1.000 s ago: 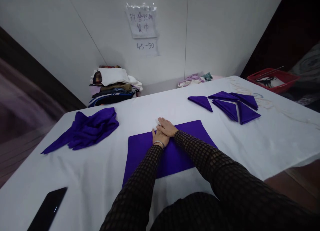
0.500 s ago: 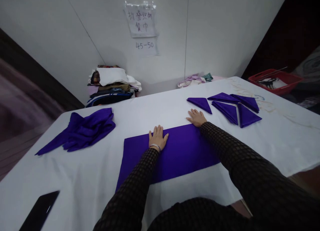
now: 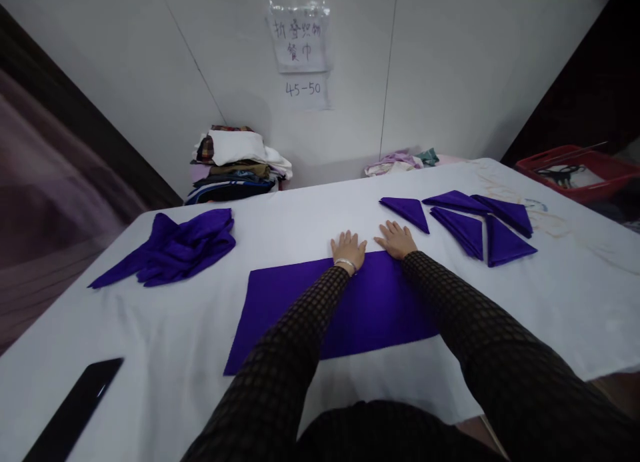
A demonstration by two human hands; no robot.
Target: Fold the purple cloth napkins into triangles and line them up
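Note:
A purple cloth napkin (image 3: 285,302), folded into a long rectangle, lies flat on the white-covered table in front of me. My left hand (image 3: 349,250) rests palm down on its far edge, fingers spread, a bracelet at the wrist. Just to the right, my right hand (image 3: 396,240) also lies flat with fingers apart, at the far edge near the right end. My right forearm hides the napkin's right end, and my left forearm crosses its front left part. Beyond my right hand sits a purple napkin folded into a triangle (image 3: 407,212).
Several more folded purple triangles (image 3: 507,242) lie at the right. A crumpled heap of purple cloth (image 3: 185,245) is at the left, and a black phone-like slab (image 3: 75,409) at the near left. Stacked clothes (image 3: 240,165) stand by the wall; a red basket (image 3: 580,175) is far right.
My left hand has slid right along the napkin's far edge, closer to my right hand. My right hand stays nearly in place. The whole view has shifted slightly.

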